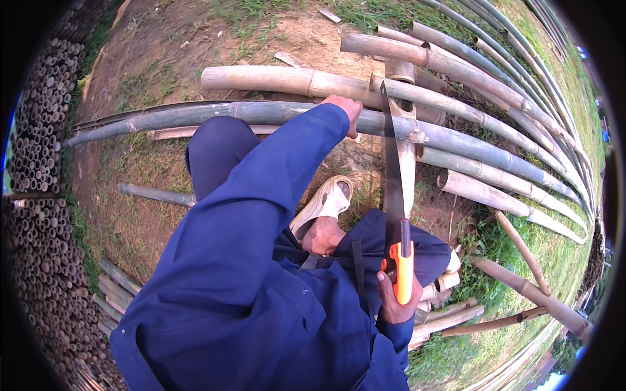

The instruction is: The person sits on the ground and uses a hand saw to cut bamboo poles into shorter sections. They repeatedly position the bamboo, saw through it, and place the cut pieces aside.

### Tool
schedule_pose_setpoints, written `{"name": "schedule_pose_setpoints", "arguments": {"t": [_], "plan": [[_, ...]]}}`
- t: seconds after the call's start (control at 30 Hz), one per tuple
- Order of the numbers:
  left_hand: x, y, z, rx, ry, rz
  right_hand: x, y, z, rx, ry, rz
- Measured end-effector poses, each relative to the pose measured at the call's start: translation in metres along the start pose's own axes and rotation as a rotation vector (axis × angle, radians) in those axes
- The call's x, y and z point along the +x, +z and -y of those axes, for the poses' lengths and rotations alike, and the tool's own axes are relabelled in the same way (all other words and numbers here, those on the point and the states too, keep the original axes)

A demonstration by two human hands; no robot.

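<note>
A long green-grey bamboo pole (270, 113) lies across in front of me. My left hand (347, 112) is closed round it, with the blue sleeve reaching over from the left. My right hand (395, 301) grips the orange and yellow handle of a handsaw (392, 163), low and right of the middle. The saw's dark blade points away from me and crosses the pole just right of my left hand. I cannot tell whether its teeth touch the bamboo. My bent left knee (222, 146) is against the pole's near side.
A paler bamboo pole (261, 79) lies just beyond. A split bamboo support (407, 171) stands under the crossing. Many poles (495, 75) fan out to the right, and a propped bamboo frame (508, 281) is nearer. Cut bamboo stacks (49, 117) rise at the left. My sandalled foot (323, 208) is below.
</note>
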State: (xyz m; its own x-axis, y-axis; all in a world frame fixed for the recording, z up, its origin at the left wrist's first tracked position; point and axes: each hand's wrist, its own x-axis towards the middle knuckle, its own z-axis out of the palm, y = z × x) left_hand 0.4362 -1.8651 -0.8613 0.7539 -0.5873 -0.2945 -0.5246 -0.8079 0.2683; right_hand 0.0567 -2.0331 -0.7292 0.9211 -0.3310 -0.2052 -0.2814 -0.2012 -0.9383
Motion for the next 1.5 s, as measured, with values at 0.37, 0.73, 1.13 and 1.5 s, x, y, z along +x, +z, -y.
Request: {"name": "schedule_pose_setpoints", "arguments": {"t": [0.37, 0.73, 1.13, 1.5], "plan": [[0.0, -0.006, -0.003, 0.001, -0.031, 0.041, -0.002, -0.003, 0.004, 0.005, 0.078, 0.061], [0.008, -0.003, -0.004, 0.023, -0.033, 0.058, -0.006, -0.001, -0.01, 0.002, 0.098, 0.0], [0.012, -0.003, -0.002, 0.009, -0.043, 0.086, -0.011, 0.001, 0.009, -0.051, 0.063, -0.024], [0.015, 0.003, -0.004, 0.033, -0.056, 0.068, 0.014, 0.006, -0.006, -0.089, 0.089, 0.031]]}}
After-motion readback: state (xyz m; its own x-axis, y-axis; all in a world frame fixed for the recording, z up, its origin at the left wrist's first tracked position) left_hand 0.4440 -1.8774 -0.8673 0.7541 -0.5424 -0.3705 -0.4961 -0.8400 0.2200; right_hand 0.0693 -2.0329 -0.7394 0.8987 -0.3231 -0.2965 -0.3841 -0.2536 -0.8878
